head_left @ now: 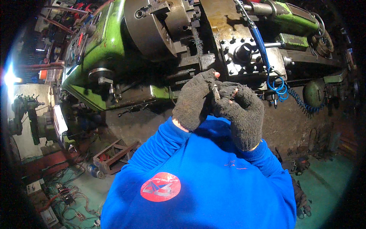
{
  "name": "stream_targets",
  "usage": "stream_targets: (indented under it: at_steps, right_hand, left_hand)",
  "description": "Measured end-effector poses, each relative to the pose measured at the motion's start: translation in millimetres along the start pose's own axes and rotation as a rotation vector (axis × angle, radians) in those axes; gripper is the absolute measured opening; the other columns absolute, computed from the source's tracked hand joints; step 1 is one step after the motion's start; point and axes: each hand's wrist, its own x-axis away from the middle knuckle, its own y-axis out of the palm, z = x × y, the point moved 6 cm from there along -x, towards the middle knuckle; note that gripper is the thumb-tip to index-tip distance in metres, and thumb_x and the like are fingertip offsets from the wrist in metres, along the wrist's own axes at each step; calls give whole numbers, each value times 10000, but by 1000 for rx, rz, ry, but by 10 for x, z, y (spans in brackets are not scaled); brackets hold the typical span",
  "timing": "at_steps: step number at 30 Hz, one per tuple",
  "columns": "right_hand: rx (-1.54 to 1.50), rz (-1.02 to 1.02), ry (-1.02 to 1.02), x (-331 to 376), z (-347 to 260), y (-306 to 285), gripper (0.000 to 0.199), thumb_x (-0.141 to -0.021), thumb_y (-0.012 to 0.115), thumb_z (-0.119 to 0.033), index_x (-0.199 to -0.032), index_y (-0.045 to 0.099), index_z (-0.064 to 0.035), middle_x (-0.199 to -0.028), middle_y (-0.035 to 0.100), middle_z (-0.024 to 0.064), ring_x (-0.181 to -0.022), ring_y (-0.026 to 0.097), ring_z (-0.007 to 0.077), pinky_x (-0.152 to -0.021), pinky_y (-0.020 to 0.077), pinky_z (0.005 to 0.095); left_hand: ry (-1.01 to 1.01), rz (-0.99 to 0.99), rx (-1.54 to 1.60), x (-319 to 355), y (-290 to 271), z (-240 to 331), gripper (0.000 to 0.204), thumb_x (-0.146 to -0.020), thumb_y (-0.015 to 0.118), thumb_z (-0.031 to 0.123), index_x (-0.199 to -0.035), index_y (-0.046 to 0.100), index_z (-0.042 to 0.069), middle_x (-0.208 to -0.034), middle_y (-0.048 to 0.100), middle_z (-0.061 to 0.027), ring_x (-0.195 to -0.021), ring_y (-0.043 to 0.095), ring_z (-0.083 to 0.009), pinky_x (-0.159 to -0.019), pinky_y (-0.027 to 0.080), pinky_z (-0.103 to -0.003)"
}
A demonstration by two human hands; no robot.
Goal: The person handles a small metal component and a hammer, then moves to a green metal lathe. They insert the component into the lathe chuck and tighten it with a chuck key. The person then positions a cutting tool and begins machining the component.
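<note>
Both my hands wear dark knitted work gloves and meet in front of my chest. Between them is a small, slim, silvery metal piece [216, 93], tilted slightly. My left hand [193, 100] is closed around its far end, with a bare fingertip showing through the glove. From the other side my right hand [244, 110] pinches the piece with curled fingers, bare fingertips poking out. The gloves hide much of the piece, and its exact kind cannot be made out. Neither hand touches the lathe [103, 45] beyond them.
The lathe's big round chuck [146, 32] faces the bolted tool post [243, 53]. A blue coiled air hose [280, 89] hangs at the right. A rusty metal frame [116, 154] and tangled cables [76, 196] lie on the green floor at left. A bright lamp [10, 79] glares at far left.
</note>
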Motion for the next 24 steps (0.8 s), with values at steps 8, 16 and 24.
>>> stream_targets:
  at_steps: [8, 16, 24]
  right_hand:
    - [87, -14, -47, 3, -41, 33, 297, -940, 775, -64, -1224, 744, 17, -1117, 785, 109, -985, 744, 169, -855, 621, 322]
    - [60, -3, -6, 21, 25, 23, 288, -929, 796, -80, -1199, 752, 11, -1116, 784, 106, -1006, 740, 171, -866, 619, 325]
    - [212, -6, -151, 60, -115, 38, 310, -920, 806, -94, -1218, 792, -10, -1172, 786, 129, -1031, 743, 195, -905, 596, 334]
  left_hand:
    - [52, 47, -24, 49, -12, 7, 476, -869, 729, -46, -1338, 706, 33, -1427, 680, -176, -1320, 664, -347, -1129, 531, -426]
    - [53, 32, -61, 76, 1, 5, 508, -861, 739, -59, -1360, 683, 21, -1420, 677, -182, -1290, 682, -340, -1100, 551, -409]
    - [110, 28, -151, 135, 10, -104, 410, -960, 627, -4, -1367, 672, -13, -1380, 700, -188, -1284, 686, -330, -1098, 548, -405]
